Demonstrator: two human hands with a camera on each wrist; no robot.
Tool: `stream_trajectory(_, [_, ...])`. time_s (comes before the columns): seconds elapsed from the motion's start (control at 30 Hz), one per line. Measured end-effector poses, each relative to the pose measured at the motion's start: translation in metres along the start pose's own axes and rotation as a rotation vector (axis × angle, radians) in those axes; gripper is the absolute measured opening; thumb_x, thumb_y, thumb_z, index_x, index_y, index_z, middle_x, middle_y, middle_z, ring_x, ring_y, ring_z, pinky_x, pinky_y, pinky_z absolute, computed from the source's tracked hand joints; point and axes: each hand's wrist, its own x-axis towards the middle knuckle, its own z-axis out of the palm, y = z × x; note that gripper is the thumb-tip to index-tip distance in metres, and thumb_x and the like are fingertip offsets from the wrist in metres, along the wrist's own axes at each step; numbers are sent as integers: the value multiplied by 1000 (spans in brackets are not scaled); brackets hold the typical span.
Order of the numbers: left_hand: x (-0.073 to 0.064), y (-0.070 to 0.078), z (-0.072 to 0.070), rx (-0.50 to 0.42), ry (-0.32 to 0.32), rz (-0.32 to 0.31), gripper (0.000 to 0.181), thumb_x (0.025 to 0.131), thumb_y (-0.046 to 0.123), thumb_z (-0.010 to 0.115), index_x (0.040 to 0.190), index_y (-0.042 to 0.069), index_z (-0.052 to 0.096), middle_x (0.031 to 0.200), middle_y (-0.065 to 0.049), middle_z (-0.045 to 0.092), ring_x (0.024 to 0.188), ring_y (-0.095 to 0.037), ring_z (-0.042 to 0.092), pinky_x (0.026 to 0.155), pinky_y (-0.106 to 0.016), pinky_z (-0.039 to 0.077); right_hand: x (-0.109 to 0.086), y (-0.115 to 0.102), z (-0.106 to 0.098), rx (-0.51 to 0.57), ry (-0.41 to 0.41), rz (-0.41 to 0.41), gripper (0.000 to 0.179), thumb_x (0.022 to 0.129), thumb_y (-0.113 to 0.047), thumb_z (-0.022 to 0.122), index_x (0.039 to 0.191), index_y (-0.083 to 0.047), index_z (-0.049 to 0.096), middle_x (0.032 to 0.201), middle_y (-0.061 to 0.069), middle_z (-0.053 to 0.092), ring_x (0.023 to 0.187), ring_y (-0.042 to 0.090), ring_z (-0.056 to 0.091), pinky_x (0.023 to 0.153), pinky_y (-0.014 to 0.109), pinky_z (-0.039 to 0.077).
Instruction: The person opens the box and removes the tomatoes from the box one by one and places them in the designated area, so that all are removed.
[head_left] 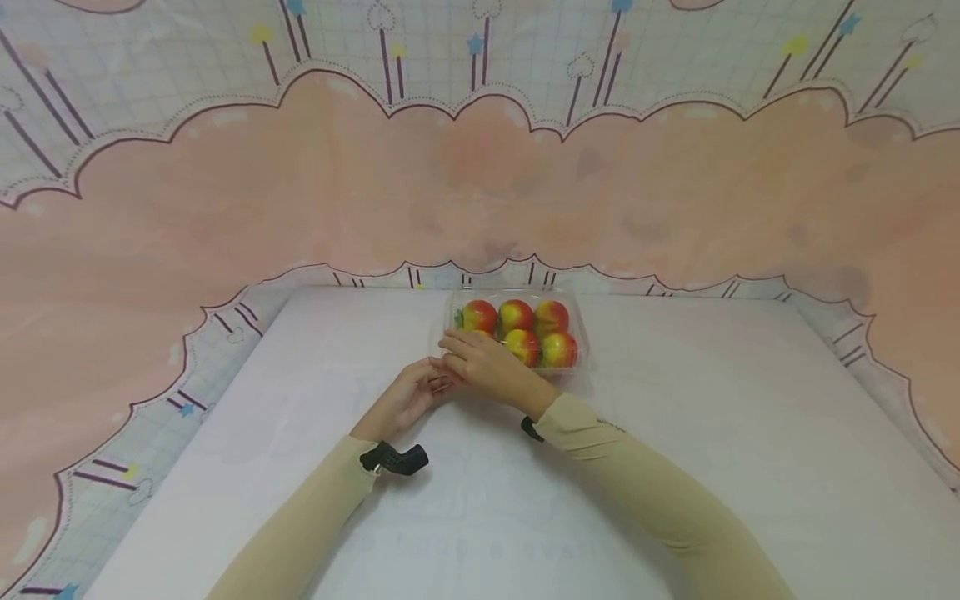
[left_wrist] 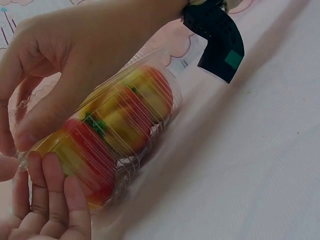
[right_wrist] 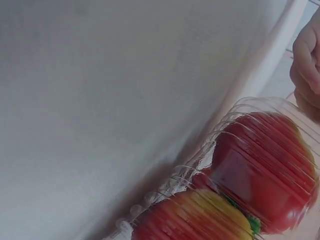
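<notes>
A clear ribbed plastic box (head_left: 573, 312) of several red and yellow fruits (head_left: 558, 350), which look like apples with green bits at their stems, sits at the back of the white table. At its near left corner my left hand (head_left: 411, 396) pinches the edge between thumb and fingers, its fingertips against the box wall (left_wrist: 131, 167). From above, my right hand (head_left: 491, 367) grips the same corner, thumb (left_wrist: 45, 120) close to the left fingertips. It covers part of the front fruits. Part of a hand (right_wrist: 307, 65) shows in the right wrist view; whose side it is, I cannot tell.
White cloth covers the table (head_left: 750, 458). Behind it and at both sides rises a patterned backdrop (head_left: 487, 183) in pink and white. A black wrist mount (head_left: 393, 458) is strapped at the left sleeve, and another (head_left: 531, 429) at the right.
</notes>
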Motion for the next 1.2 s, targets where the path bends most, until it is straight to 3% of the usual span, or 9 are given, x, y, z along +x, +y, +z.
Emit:
stream_trajectory(0.17, [-1, 0, -3, 41, 25, -15, 32, 96, 2, 31, 85, 17, 57, 90, 8, 62, 89, -7, 60, 89, -24, 48, -1, 0, 1, 37, -13, 70, 14, 85, -26, 69, 92, -13, 66, 116, 8, 64, 115, 28, 58, 101, 37, 47])
stream_trajectory(0.53, [1, -9, -9, 89, 64, -6, 16, 97, -1, 40, 101, 10, 51, 98, 7, 57, 93, -5, 59, 89, -20, 48, -2, -2, 3, -12, -55, 71, 13, 85, -26, 69, 92, -15, 68, 114, 8, 65, 111, 27, 60, 100, 32, 47])
stream_trajectory(0.8, [2, -13, -6, 46, 70, 64, 29, 95, -7, 37, 87, 14, 55, 89, 8, 58, 87, -4, 60, 88, -19, 48, 1, -4, 2, -12, -83, 67, 10, 85, -25, 68, 89, -16, 71, 111, 7, 65, 106, 24, 60, 92, 30, 53])
stream_trajectory(1.03, [4, -16, 3, 18, 148, 106, 36, 92, -9, 36, 76, 16, 56, 77, 8, 61, 78, -4, 60, 82, -20, 48, 1, -7, -2, -29, -90, 62, 13, 83, -23, 71, 93, -15, 73, 111, 8, 65, 101, 24, 60, 80, 28, 57])
stream_trajectory(1.2, [5, -14, 9, -3, 178, 100, 38, 91, -9, 33, 71, 16, 54, 74, 8, 59, 75, -4, 57, 80, -21, 48, 1, -8, -4, -61, -91, 52, 20, 80, -25, 74, 98, -16, 73, 110, 6, 66, 96, 22, 59, 74, 25, 57])
